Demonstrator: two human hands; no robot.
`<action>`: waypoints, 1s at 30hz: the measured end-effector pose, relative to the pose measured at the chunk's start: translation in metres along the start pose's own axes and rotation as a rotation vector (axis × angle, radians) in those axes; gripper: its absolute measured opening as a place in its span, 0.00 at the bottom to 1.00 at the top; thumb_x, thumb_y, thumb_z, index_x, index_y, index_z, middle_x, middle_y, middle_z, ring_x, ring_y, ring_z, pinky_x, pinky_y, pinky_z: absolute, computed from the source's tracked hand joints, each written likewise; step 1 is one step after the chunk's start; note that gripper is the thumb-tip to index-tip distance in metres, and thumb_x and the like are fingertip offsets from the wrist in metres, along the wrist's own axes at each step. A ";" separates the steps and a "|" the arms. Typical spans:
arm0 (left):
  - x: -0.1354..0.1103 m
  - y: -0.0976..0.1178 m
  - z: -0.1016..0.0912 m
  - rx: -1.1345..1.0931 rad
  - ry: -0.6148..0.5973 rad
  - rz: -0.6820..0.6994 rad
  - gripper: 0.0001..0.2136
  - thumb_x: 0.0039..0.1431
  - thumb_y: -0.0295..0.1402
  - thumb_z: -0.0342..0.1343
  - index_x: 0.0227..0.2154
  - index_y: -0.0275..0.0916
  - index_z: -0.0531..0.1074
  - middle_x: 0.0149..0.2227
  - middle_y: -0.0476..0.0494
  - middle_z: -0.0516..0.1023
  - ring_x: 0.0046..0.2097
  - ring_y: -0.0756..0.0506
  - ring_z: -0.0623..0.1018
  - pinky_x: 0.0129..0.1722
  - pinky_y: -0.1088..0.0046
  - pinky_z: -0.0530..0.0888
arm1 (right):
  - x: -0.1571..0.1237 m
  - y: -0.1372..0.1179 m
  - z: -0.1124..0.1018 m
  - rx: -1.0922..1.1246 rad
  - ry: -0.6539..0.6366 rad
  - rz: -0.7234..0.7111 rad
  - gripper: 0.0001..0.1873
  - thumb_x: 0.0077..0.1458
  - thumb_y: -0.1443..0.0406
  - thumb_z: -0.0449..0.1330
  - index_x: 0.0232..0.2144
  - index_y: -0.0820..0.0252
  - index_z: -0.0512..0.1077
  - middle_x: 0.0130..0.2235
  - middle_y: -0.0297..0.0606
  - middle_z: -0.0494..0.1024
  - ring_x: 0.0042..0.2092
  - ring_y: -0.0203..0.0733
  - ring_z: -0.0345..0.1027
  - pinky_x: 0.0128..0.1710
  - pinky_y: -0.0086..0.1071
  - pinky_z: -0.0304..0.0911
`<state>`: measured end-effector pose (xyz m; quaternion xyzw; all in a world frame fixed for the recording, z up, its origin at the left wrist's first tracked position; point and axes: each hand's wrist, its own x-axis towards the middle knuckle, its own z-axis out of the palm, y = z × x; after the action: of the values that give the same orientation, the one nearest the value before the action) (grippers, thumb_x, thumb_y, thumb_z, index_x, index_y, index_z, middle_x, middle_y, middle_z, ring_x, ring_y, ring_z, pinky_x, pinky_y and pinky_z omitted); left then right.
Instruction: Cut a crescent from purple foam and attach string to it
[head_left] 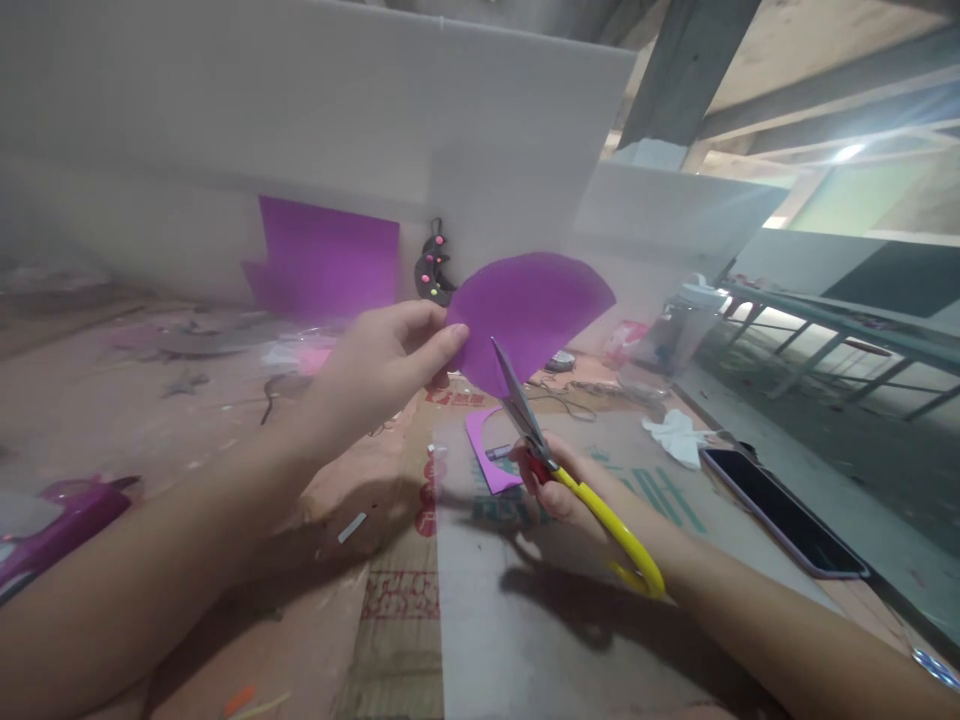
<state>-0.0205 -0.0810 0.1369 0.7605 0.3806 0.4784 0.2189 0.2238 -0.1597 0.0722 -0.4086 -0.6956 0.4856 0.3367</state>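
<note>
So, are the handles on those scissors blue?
No, the scissors in the right hand have yellow handles, and their blades meet the purple paper that the left hand pinches.

Place: craft workshop inside a large work hall.
Evidence:
- bench covered with flattened cardboard (397, 600)
- paper scrap (491, 455) and other offcuts strewn across the bench
- purple sheet (330, 262) leaning on a white partition board (300, 110)
- yellow-handled scissors (577, 490) at a purple cut-out (532, 310)
- long metal-framed tables (825, 320) along the right
- bare roof beams (675, 70) overhead
- lit ceiling lamp (847, 152)
</note>
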 end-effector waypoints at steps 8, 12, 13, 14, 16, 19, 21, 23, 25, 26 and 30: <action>-0.001 0.000 -0.001 -0.080 -0.045 -0.034 0.13 0.63 0.43 0.56 0.27 0.41 0.74 0.22 0.49 0.76 0.26 0.47 0.76 0.29 0.71 0.71 | 0.001 0.002 0.002 0.038 -0.004 0.001 0.26 0.56 0.44 0.61 0.46 0.54 0.66 0.39 0.39 0.69 0.38 0.41 0.63 0.34 0.31 0.61; -0.001 0.003 -0.004 -0.002 -0.012 -0.011 0.16 0.65 0.44 0.53 0.25 0.41 0.72 0.22 0.49 0.77 0.27 0.47 0.77 0.31 0.71 0.71 | 0.000 0.000 0.001 0.016 -0.005 0.003 0.24 0.57 0.45 0.61 0.46 0.54 0.66 0.38 0.38 0.68 0.38 0.40 0.62 0.34 0.32 0.61; -0.001 0.003 -0.004 0.008 -0.006 -0.010 0.16 0.65 0.44 0.53 0.26 0.41 0.73 0.22 0.49 0.77 0.27 0.47 0.76 0.30 0.71 0.70 | 0.000 0.000 0.001 0.004 -0.005 -0.001 0.24 0.57 0.45 0.61 0.46 0.54 0.67 0.38 0.38 0.68 0.38 0.40 0.62 0.35 0.32 0.61; -0.001 0.003 -0.004 0.015 -0.004 -0.010 0.16 0.65 0.44 0.53 0.26 0.41 0.73 0.22 0.49 0.77 0.26 0.47 0.76 0.30 0.71 0.70 | -0.001 0.000 0.001 -0.007 -0.002 -0.010 0.24 0.57 0.45 0.61 0.46 0.54 0.67 0.38 0.38 0.68 0.38 0.41 0.62 0.35 0.32 0.61; -0.001 0.003 -0.003 0.022 -0.007 -0.009 0.16 0.65 0.45 0.53 0.25 0.41 0.72 0.22 0.49 0.77 0.26 0.47 0.76 0.29 0.72 0.70 | -0.001 0.001 0.000 -0.022 0.004 -0.025 0.24 0.57 0.45 0.60 0.46 0.54 0.68 0.39 0.38 0.68 0.38 0.41 0.62 0.36 0.33 0.62; -0.001 0.003 -0.001 0.013 -0.015 0.001 0.17 0.65 0.44 0.53 0.24 0.41 0.71 0.21 0.50 0.76 0.25 0.48 0.76 0.29 0.72 0.69 | -0.001 0.001 0.000 -0.034 0.007 -0.045 0.23 0.59 0.45 0.60 0.46 0.54 0.68 0.39 0.38 0.69 0.39 0.41 0.62 0.38 0.34 0.62; -0.002 0.004 0.000 0.000 -0.019 -0.001 0.17 0.65 0.44 0.53 0.24 0.41 0.72 0.21 0.50 0.76 0.25 0.48 0.76 0.29 0.72 0.70 | 0.000 0.000 0.000 -0.045 0.001 -0.042 0.23 0.59 0.46 0.60 0.47 0.55 0.68 0.40 0.39 0.69 0.39 0.41 0.62 0.39 0.34 0.63; -0.002 0.005 0.000 -0.007 -0.016 -0.008 0.16 0.65 0.43 0.53 0.25 0.41 0.72 0.21 0.50 0.76 0.25 0.48 0.76 0.29 0.73 0.70 | 0.000 0.000 0.000 -0.027 -0.005 -0.045 0.24 0.58 0.46 0.60 0.48 0.55 0.68 0.39 0.38 0.68 0.38 0.41 0.62 0.38 0.33 0.62; -0.002 0.005 0.000 -0.005 -0.011 -0.008 0.16 0.65 0.43 0.53 0.24 0.41 0.72 0.21 0.50 0.76 0.25 0.48 0.75 0.29 0.73 0.70 | 0.001 0.001 0.001 -0.001 -0.008 -0.038 0.25 0.58 0.45 0.60 0.48 0.55 0.67 0.38 0.37 0.68 0.37 0.40 0.61 0.36 0.32 0.62; -0.002 0.005 0.000 -0.004 -0.012 -0.006 0.16 0.65 0.43 0.53 0.24 0.41 0.72 0.21 0.50 0.76 0.25 0.48 0.75 0.29 0.73 0.70 | 0.001 0.001 0.001 0.005 -0.006 -0.037 0.25 0.58 0.45 0.60 0.48 0.55 0.67 0.38 0.37 0.67 0.37 0.40 0.61 0.36 0.32 0.62; -0.002 0.005 0.001 -0.018 -0.021 -0.007 0.16 0.65 0.42 0.53 0.23 0.41 0.71 0.21 0.50 0.76 0.25 0.48 0.76 0.29 0.73 0.70 | 0.000 0.000 0.000 -0.028 0.012 -0.021 0.25 0.57 0.45 0.61 0.46 0.55 0.68 0.39 0.38 0.69 0.38 0.41 0.61 0.36 0.31 0.61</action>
<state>-0.0182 -0.0857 0.1389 0.7622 0.3767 0.4728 0.2314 0.2236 -0.1595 0.0719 -0.4089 -0.7046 0.4697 0.3402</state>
